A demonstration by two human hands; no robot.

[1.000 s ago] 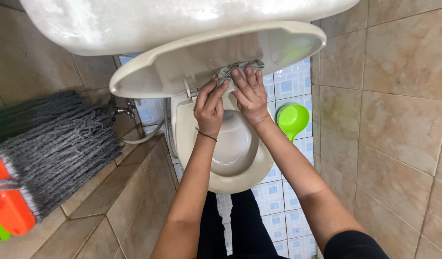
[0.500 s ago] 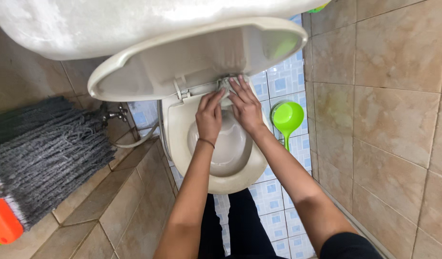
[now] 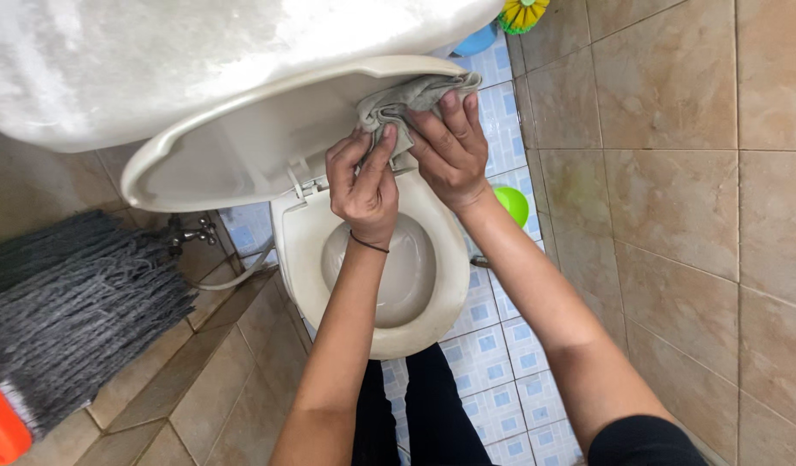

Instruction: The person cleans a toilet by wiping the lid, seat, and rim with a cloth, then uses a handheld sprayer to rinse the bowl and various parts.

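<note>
- Both hands, left hand [image 3: 363, 185] and right hand [image 3: 449, 151], grip a grey cloth [image 3: 406, 102] against the raised lid [image 3: 242, 147].
- Cloth sits at the lid's right edge; the seat [image 3: 454, 267] looks unwiped.

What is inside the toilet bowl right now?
The toilet bowl looks empty and pale inside. The left hand and forearm cover part of it, so the far part cannot be seen.

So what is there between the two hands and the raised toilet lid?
In the head view a grey cloth lies there: the left hand and the right hand press it against the toilet lid.
</note>
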